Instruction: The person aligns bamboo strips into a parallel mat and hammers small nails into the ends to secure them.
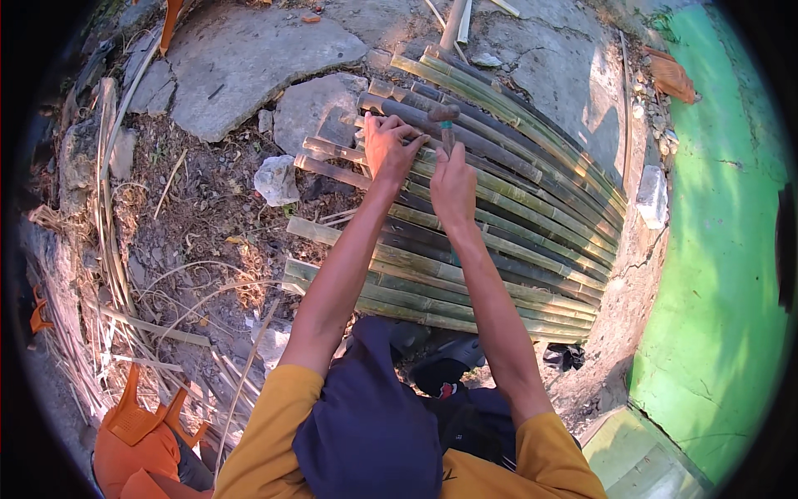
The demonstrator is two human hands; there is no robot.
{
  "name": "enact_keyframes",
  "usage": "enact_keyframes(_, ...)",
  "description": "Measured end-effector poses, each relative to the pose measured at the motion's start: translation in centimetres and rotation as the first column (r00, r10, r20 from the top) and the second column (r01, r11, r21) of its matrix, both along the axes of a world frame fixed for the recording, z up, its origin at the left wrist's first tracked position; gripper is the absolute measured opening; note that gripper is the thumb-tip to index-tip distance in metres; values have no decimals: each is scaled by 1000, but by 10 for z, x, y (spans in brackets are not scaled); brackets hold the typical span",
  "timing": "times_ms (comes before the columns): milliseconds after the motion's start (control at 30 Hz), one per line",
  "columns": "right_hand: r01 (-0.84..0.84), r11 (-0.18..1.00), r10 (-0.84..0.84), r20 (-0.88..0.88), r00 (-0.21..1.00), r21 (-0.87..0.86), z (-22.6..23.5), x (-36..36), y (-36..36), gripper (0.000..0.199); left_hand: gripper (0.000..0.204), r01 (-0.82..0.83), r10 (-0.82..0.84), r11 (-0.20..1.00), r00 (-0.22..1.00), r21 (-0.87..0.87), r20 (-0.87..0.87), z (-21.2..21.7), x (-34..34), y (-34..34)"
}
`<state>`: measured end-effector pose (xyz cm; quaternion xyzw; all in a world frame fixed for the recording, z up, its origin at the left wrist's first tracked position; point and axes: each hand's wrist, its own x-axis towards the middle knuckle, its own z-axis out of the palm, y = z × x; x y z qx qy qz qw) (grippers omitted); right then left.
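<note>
A row of split bamboo poles point(532, 195), green and brown, lies side by side in front of me and fans out toward the left. My left hand point(389, 148) rests on the bamboo near the poles' left ends, its thumb and forefinger brought together. Whatever is between those fingertips is too small to make out. My right hand point(454, 190) is wrapped round the handle of a hammer point(445, 114). The hammer's dark head stands just above the bamboo, a little to the right of my left fingertips.
Broken concrete slabs point(258, 66) and a white stone point(276, 181) lie at the left. Thin bamboo strips point(108, 208) are heaped along the far left. An orange plastic object point(133, 416) stands at the lower left. Green-painted ground point(715, 249) borders the right side.
</note>
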<state>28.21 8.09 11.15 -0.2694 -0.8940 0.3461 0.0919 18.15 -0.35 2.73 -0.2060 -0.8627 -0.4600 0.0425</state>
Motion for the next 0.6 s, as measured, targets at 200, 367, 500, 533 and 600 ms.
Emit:
enact_keyframes(200, 3, 995, 5, -78, 997, 100, -15, 6, 3, 22, 20, 1, 0, 1000, 1000, 17, -29, 2, -1, 8)
enact_keyframes(367, -68, 994, 54, 158, 986, 86, -6, -3, -3, 23, 18, -6, 6, 1000, 1000, 11, 4, -3, -1, -2)
enact_keyframes(500, -66, 996, 65, 26, 998, 54, -4, 8, -8, 25, 19, -24, 25, 1000, 998, 10, -50, 0, 0, 2)
enact_keyframes(533, -90, 990, 65, 224, 972, 106, -7, 8, -6, 25, 19, -20, 20, 1000, 998, 17, -54, -1, -1, 4)
enact_keyframes(600, -39, 993, 14, 220, 975, 111, -15, 2, 0, 25, 19, -12, 12, 1000, 1000, 11, -1, -2, -1, 6)
